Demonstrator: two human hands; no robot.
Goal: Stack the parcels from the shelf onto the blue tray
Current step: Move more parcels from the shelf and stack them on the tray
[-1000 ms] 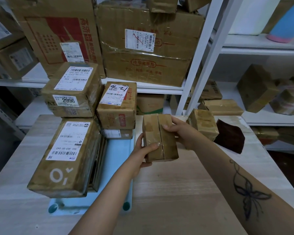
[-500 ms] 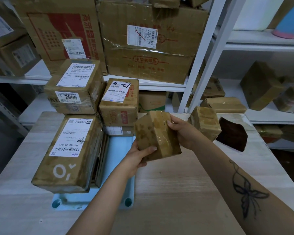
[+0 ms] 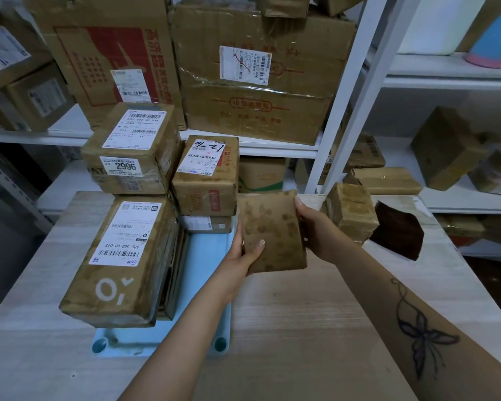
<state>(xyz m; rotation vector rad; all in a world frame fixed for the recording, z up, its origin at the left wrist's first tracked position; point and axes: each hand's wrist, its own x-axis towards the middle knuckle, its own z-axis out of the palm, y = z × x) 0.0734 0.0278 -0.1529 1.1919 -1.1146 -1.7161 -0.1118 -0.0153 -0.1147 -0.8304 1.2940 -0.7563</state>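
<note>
Both hands hold a small brown taped parcel (image 3: 272, 231) above the wooden table, just right of the blue tray (image 3: 206, 273). My left hand (image 3: 243, 256) grips its lower left edge, thumb on top. My right hand (image 3: 315, 227) holds its right side. On the tray stand several parcels: a long one marked 502-303-00-042 (image 3: 119, 264) at the front left, one labelled 2996 (image 3: 133, 149) behind it, and one marked 12 (image 3: 207, 175) stacked on a flat parcel (image 3: 206, 224).
Another small brown parcel (image 3: 352, 215) and a dark brown packet (image 3: 396, 233) lie on the table (image 3: 301, 328) to the right. White shelves (image 3: 278, 150) behind hold large cartons and more parcels. A white upright post (image 3: 344, 111) stands beyond the table.
The held parcel has been turned in my hands, from its taped seam side up to a flat face up, and shifted slightly left toward the tray.
</note>
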